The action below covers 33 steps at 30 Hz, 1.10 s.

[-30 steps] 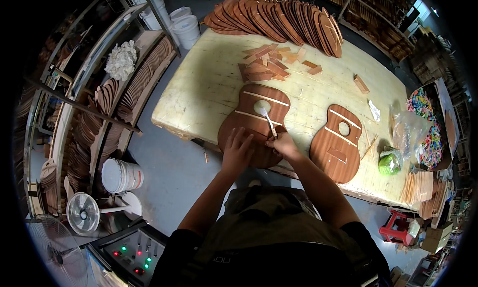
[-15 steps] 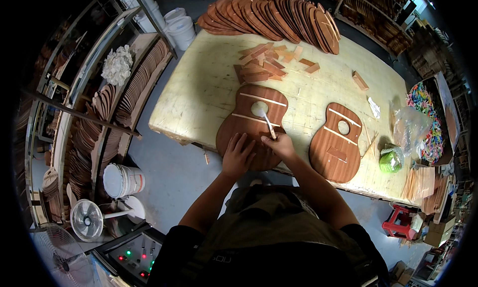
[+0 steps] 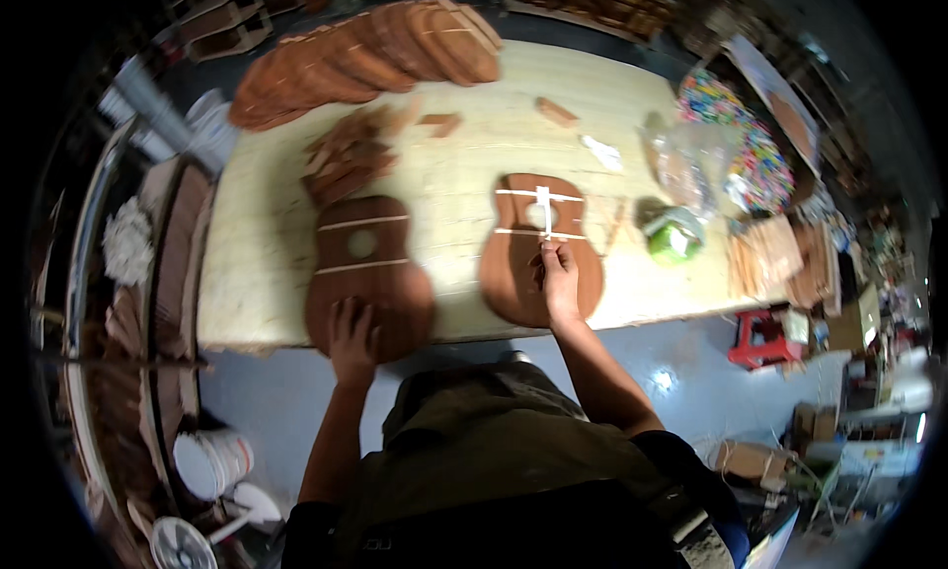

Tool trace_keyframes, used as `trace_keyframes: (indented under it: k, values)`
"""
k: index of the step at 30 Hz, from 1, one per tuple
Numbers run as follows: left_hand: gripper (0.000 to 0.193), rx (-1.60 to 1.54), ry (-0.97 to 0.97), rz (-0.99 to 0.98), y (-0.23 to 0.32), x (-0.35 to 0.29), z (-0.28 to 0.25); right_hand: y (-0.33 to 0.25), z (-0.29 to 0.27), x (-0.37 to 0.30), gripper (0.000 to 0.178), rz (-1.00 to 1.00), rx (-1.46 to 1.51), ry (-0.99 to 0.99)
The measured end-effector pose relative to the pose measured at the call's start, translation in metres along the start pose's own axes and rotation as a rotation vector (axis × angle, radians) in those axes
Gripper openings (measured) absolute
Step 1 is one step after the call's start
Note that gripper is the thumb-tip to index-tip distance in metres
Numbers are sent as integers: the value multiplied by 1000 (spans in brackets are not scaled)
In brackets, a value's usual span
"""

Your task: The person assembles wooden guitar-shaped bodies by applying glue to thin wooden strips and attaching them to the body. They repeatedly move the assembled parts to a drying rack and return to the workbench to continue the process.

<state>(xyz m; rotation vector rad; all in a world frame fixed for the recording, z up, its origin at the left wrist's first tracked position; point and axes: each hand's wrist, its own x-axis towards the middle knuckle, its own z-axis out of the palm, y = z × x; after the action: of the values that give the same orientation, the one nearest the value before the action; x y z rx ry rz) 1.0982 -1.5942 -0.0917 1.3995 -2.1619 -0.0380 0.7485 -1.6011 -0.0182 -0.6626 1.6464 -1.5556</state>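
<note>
Two brown, guitar-shaped wooden plates lie on the table, each with a round sound hole and two pale cross strips. On the lower part of the left plate (image 3: 367,293) rests my left hand (image 3: 353,336), fingers spread and holding nothing. My right hand (image 3: 559,269) is closed around the handle of a slim brush (image 3: 544,211) with a white head. The brush points away from me, over the sound hole of the right plate (image 3: 499,288). Whether its tip touches the wood I cannot tell. My hand hides part of that plate's lower half.
Behind the left plate is a heap of small wood pieces (image 3: 348,154). A fanned stack of plates (image 3: 365,56) fills the table's far left. At right are a green bag (image 3: 674,237), clear plastic (image 3: 693,164) and thin wood sheets (image 3: 770,253). A red stool (image 3: 760,340) stands below.
My right hand has moved with the brush from the left plate to the right one. My left hand stays on the left plate. The whole view has swung toward the right.
</note>
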Motion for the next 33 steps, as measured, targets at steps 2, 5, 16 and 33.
trace_keyframes:
  k: [2, 5, 16, 33]
  values:
    - [35, 39, -19, -52, 6, 7, 8, 7, -53, 23, 18, -109, 208, 186]
    - [37, 89, 3, -81, 11, 11, 15, -4, -111, 31, 12, -148, 218, 457]
    - [48, 72, 120, -50, 39, 34, 24, 45, -214, 77, 19, -49, 123, 555]
    - [37, 28, 203, -352, 38, -8, -3, -12, -82, -11, 12, -387, -310, -392]
